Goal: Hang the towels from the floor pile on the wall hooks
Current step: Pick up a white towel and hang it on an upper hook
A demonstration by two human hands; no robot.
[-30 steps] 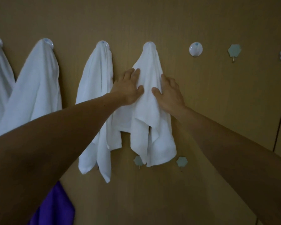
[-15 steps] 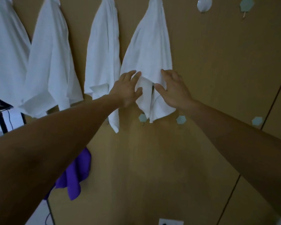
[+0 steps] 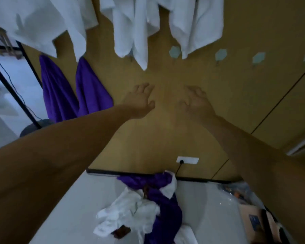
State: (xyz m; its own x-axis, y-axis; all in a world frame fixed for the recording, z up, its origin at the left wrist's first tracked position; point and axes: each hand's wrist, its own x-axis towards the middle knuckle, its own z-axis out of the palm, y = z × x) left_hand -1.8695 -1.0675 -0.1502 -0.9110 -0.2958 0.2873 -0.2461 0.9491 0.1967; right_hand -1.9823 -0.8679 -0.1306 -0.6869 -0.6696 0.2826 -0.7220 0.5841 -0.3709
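White towels [image 3: 194, 23] hang along the wooden wall [image 3: 218, 103]. Below them, the left hand [image 3: 139, 101] and right hand [image 3: 195, 103] hover empty, fingers loosely spread. White and purple towels lie in a floor pile [image 3: 143, 206].

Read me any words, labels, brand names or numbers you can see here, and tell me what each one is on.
No text can be read in this view.
Cardboard box at lower right: it carries a small dark label, too blurred to read.
Hanging towels, floor pile, wall socket and hooks: no lettering visible.
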